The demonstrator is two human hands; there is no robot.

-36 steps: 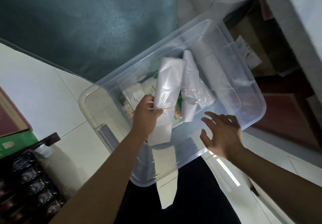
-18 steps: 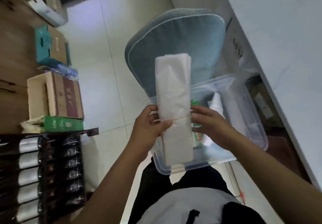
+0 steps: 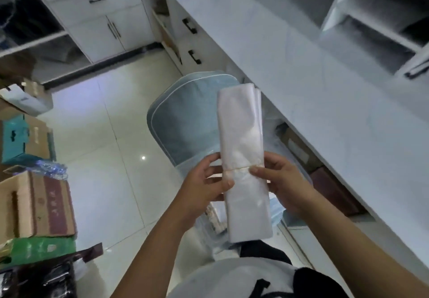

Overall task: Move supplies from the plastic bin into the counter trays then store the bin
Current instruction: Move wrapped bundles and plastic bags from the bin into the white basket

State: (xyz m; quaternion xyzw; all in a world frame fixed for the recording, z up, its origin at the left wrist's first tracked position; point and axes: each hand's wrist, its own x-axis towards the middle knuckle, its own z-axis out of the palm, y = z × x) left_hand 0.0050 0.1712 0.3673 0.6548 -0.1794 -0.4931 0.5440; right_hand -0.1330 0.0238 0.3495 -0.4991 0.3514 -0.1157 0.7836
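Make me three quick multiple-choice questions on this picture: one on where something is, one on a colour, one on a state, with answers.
1. Where is the bundle of plastic bags?
A. on the counter
B. between both hands
C. on the floor

2. What colour is the chair cushion?
A. red
B. yellow
C. pale blue

3. How is the bundle kept together?
A. a rubber band
B. tape
C. loose

B: left hand and right hand grip its sides.
C: it shows pale blue behind the bundle.
A: a thin rubber band crosses it.

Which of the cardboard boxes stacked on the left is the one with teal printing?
The teal-printed box, higher in the frame; the brown box nearer the person has a dark red panel.
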